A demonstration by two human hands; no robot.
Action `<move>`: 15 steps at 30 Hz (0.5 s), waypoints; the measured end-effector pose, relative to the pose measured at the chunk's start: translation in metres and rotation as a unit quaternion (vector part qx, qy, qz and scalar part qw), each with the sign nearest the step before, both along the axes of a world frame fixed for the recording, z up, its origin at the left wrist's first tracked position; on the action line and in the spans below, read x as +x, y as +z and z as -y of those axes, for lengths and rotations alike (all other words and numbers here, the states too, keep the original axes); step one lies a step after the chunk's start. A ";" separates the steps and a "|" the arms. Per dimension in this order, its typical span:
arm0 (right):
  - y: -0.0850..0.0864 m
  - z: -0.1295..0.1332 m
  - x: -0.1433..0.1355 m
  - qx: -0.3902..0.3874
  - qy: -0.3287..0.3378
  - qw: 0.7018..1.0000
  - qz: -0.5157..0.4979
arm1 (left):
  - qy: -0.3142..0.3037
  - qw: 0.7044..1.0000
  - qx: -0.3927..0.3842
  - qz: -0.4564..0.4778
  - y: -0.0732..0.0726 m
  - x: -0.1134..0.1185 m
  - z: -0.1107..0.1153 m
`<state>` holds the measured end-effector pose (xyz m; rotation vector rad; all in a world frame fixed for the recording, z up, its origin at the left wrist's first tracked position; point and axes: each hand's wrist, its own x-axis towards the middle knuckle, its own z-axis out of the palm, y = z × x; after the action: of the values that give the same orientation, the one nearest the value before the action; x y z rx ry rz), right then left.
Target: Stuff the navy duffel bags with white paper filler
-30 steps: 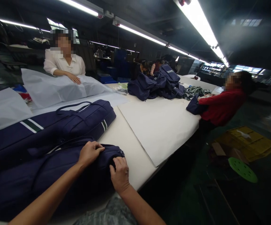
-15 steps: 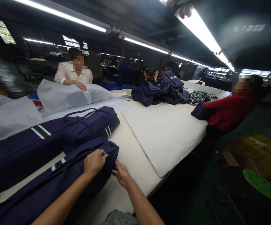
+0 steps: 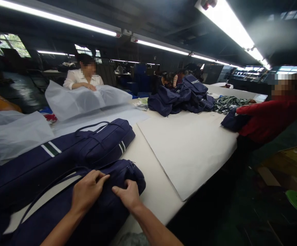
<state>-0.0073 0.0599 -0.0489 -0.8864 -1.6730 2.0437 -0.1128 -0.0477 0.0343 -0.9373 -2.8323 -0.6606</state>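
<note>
Shifting from the outer end of the near navy bag [image 3: 110, 208] half a second ago to its upper face, the right hand [image 3: 130, 195] now rests just beside the left hand [image 3: 89, 188], which suggests that both are working the same stretch of cloth. Left fingers and thumb are pinched nearly together on the bag directly beneath them; the right thumb stands spread from bent fingers and touches the cloth, though any grip cannot be told. Beyond the fingers lies a second navy bag [image 3: 107, 143] on the worktop [image 3: 153, 177].
</note>
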 end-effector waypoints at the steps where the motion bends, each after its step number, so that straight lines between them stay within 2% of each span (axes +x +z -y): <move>1: -0.001 -0.001 -0.001 0.007 -0.035 0.999 0.037 | 0.008 0.998 -0.054 0.033 -0.002 -0.006 -0.004; 3: -0.007 -0.005 -0.005 -0.007 -0.100 0.991 0.093 | 0.000 0.988 -0.133 0.082 -0.015 -0.019 -0.014; 5: -0.016 -0.006 -0.003 -0.022 -0.126 0.986 0.108 | -0.047 0.987 -0.126 0.087 -0.032 -0.029 -0.021; 7: -0.023 -0.007 0.008 -0.018 -0.112 0.990 0.089 | -0.076 0.988 -0.089 0.099 -0.047 -0.037 -0.023; 9: -0.027 -0.007 0.026 0.000 -0.078 0.995 0.057 | -0.077 0.984 -0.072 0.143 -0.054 -0.044 -0.022; 10: -0.029 -0.008 0.037 0.027 -0.063 0.997 0.040 | -0.077 0.981 -0.067 0.165 -0.055 -0.047 -0.021; 12: -0.033 -0.011 0.059 0.133 -0.051 0.990 0.021 | -0.090 0.976 -0.060 0.191 -0.054 -0.056 -0.019; 15: -0.039 -0.020 0.080 0.316 -0.056 0.946 0.048 | -0.091 0.972 -0.060 0.208 -0.055 -0.069 -0.022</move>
<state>0.0728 0.0795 -0.0875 -0.8263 -2.0870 1.2646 -0.1815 -0.0260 -0.0204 -1.2191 -3.2067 -0.7958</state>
